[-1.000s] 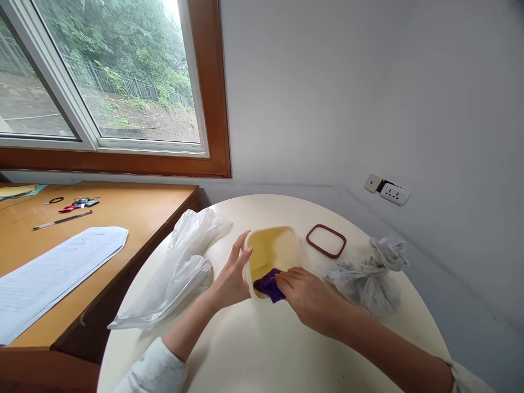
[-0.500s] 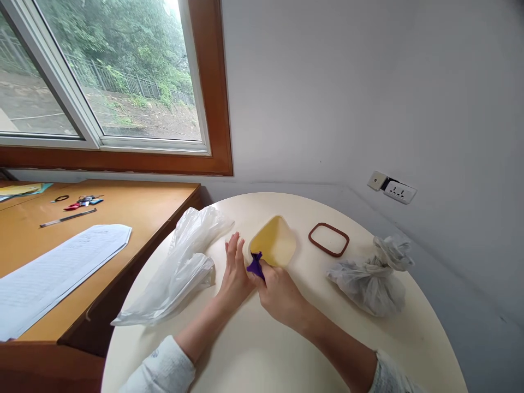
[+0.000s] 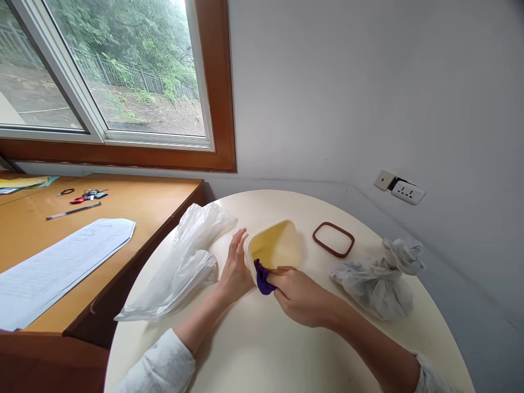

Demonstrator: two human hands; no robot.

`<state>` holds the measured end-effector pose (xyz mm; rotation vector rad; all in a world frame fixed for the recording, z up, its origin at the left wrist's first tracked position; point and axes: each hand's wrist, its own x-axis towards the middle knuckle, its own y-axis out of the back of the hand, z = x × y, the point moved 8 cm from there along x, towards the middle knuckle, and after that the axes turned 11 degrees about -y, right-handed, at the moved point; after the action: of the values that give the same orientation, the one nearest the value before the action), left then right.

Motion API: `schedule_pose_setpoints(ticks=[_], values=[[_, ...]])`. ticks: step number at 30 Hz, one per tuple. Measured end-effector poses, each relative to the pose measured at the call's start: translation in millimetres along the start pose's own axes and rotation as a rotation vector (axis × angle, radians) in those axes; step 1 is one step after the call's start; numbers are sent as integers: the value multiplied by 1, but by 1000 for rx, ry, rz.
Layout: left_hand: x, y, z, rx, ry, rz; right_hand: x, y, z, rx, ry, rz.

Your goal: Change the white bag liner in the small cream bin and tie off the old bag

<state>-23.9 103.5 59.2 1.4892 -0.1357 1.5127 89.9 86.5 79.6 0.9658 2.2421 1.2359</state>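
Observation:
A pale yellowish plastic container (image 3: 268,245) is tilted on its side above the round table, its open mouth towards me. My left hand (image 3: 236,274) grips it from the left, fingers along the outer wall and the thumb hidden. Bunched in the closed fingers of my right hand (image 3: 302,297) is a purple cloth (image 3: 264,279), pressed against the container's lower rim and partly inside. Right of the container, a reddish-brown rounded rectangular ring (image 3: 333,254) lies flat on the table.
A crumpled white plastic bag (image 3: 180,273) rests on the left of the round table (image 3: 262,355). On the right sits a knotted greyish plastic bag (image 3: 379,281). A wooden desk with papers (image 3: 73,267), a pen (image 3: 73,211) and keys (image 3: 90,195) adjoins at left.
My right hand has moved right and slightly down with the purple cloth along the container's lower rim. The container has tilted a little more and shifted slightly right.

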Motion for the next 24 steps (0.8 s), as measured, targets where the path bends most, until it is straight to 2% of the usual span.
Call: schedule_pose_setpoints(ticks=[4,9,14,17,24], values=[[1,-1,4,-17,-43,-5,16,-3,12,-94,-43,-138],[1,-4,12,-12,-131,-32,49,-26,26,-191,-115,-288],[0,-6,14,19,-156,-33,73,-34,27,-288,-72,-157],[0,-6,13,46,-161,-27,75,-36,32,-353,-101,-127],[3,-6,10,-8,-154,-53,50,-21,48,-449,-246,-123]])
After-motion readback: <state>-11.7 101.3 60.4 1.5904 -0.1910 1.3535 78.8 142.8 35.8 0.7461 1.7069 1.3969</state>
